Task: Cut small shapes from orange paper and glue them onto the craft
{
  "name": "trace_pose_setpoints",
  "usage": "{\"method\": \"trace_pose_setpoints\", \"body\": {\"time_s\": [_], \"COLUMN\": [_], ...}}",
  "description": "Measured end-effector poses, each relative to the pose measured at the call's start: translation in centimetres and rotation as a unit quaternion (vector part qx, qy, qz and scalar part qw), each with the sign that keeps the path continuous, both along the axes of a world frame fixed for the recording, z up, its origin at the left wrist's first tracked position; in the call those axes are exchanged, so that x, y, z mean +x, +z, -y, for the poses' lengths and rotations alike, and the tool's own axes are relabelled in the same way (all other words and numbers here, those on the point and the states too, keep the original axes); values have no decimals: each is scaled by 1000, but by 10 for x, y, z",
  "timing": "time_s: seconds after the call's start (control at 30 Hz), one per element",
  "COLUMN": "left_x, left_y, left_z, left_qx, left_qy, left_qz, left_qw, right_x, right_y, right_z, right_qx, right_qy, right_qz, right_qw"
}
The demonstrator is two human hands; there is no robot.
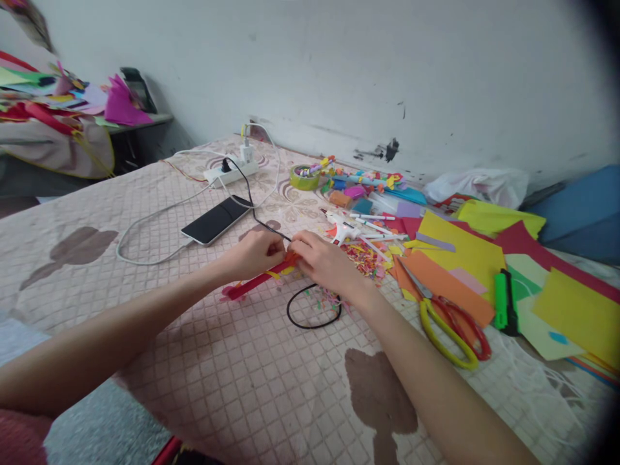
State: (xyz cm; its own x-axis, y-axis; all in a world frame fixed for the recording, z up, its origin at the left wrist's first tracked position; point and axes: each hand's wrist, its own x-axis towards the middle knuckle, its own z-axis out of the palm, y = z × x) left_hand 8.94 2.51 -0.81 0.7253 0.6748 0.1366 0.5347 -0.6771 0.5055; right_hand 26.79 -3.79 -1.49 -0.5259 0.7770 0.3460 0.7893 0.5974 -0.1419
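Note:
My left hand (256, 254) is closed in a pinch at the upper part of a red craft stick (249, 285), which seems wrapped in paper and has small yellow pieces along it. Its lower end, with a pinkish tip, slants toward the left over the cloth. My right hand (320, 258) has its fingers curled around the stick's orange end, close to my left fingertips. The fingers hide most of that end. Behind my right hand lies a white glue gun (343, 227), its black cord (314, 327) looping below my wrist. Colourful paper scraps (365, 258) are scattered beside it.
Scissors (448, 323), a green cutter (504, 302) and coloured paper sheets (458, 248) lie at the right. A phone (217, 220) charges near a white power strip (232, 171). Green tape (305, 177) and decorated sticks (368, 181) are near the wall.

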Motion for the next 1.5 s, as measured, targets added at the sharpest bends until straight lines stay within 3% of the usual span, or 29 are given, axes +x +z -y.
{"method": "trace_pose_setpoints", "body": {"time_s": [1.5], "left_x": [-1], "left_y": [-7], "left_z": [-4], "left_qx": [13], "left_qy": [-6], "left_qz": [10], "left_qw": [1000], "right_x": [1], "right_y": [-4], "right_z": [-2], "right_qx": [45], "right_qy": [12], "right_qz": [18], "right_qw": [999]}}
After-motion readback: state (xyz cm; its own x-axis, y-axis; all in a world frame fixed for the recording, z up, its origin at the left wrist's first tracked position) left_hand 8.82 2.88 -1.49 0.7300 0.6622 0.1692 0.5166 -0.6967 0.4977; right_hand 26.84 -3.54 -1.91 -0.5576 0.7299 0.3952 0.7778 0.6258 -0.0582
